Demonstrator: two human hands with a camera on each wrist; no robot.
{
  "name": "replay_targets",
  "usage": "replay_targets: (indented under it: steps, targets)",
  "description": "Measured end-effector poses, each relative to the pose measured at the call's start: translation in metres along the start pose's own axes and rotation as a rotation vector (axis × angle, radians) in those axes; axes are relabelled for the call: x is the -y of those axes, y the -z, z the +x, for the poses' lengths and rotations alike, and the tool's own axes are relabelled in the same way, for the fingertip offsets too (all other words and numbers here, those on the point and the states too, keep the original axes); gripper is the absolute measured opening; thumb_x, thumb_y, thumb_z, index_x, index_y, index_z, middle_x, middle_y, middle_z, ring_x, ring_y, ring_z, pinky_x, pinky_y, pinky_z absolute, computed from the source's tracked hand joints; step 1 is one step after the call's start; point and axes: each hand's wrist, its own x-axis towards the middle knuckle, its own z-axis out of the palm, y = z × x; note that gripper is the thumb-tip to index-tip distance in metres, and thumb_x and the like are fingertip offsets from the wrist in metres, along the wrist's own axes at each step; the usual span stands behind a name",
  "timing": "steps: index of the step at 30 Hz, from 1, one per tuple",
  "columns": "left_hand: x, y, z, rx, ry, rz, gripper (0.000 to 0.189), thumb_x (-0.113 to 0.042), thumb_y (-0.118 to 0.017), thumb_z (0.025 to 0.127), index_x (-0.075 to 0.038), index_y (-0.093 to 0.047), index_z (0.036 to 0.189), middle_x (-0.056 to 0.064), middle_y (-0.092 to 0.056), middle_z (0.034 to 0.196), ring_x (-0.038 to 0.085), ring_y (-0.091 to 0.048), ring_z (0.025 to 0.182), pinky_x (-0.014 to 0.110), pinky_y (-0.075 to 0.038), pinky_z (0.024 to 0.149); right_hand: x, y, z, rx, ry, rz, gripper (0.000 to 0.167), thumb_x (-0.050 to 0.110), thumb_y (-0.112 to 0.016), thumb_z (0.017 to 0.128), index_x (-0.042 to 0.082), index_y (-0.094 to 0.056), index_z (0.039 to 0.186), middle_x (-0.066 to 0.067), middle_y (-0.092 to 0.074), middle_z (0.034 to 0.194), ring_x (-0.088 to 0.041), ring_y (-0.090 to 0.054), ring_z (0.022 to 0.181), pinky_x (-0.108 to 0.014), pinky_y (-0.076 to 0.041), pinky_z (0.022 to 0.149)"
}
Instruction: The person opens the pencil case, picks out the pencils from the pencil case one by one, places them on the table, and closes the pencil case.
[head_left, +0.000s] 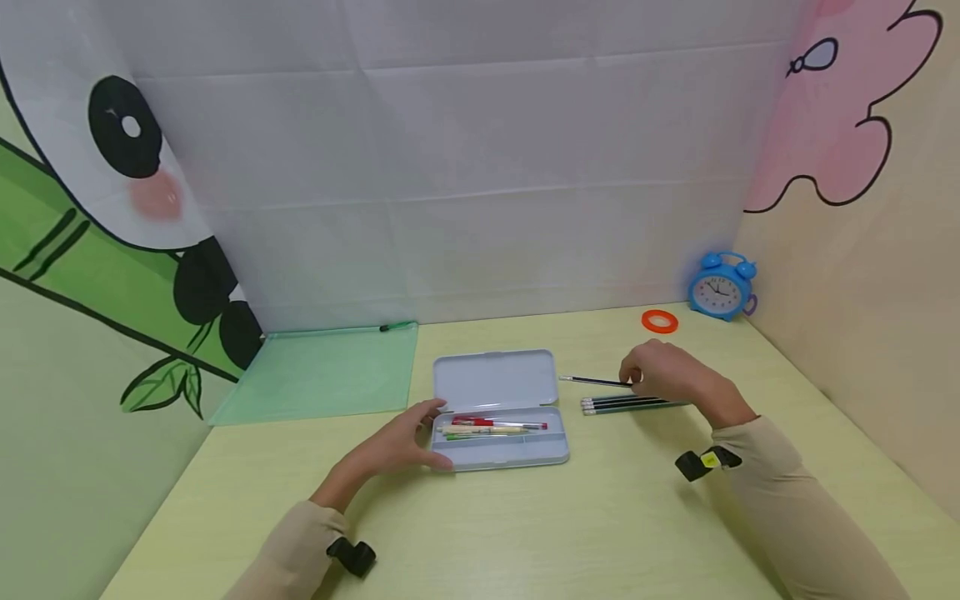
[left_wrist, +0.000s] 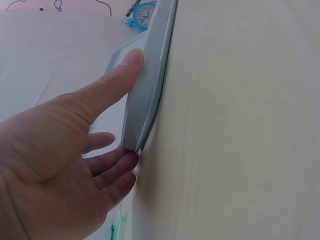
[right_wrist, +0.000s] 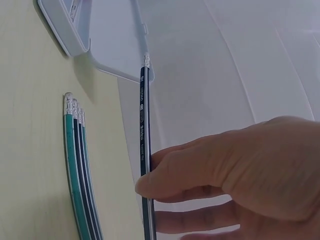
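A light grey-blue pencil case (head_left: 510,458) lies open on the table, its lid folded back. Several pens (head_left: 491,429), with red, cream and green parts, lie in its rear compartment. My left hand (head_left: 397,442) holds the case at its left end; the left wrist view shows the thumb against the front wall and fingertips at the corner. To the right of the case, my right hand (head_left: 670,372) pinches a dark striped pencil (right_wrist: 145,115), with its silvery end pointing towards the lid. Several dark and green pencils (head_left: 622,404) lie side by side just below that hand.
A green mesh pouch (head_left: 330,375) lies flat at the back left of the table (head_left: 510,542). Towards the back right are an orange ring (head_left: 648,323) and a blue alarm clock (head_left: 717,293). A white sheet (head_left: 480,167) hangs behind the table.
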Motion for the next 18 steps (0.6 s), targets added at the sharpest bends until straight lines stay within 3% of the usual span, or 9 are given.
replay_targets:
  steps: [18]
  targets:
    - [0.000, 0.000, 0.000, 0.000, 0.000, -0.004, 0.102, -0.035, -0.092, 0.071, -0.004, -0.038, 0.151, 0.011, -0.052, 0.134, 0.029, -0.048, 0.122, 0.055, -0.035, 0.109, -0.011, -0.003, -0.005, 0.086, -0.047, 0.043, 0.017, 0.001, -0.073, 0.084, 0.011, -0.078, 0.097, 0.002, -0.068, 0.090, -0.019, -0.060, 0.080, -0.041, -0.056, 0.079]
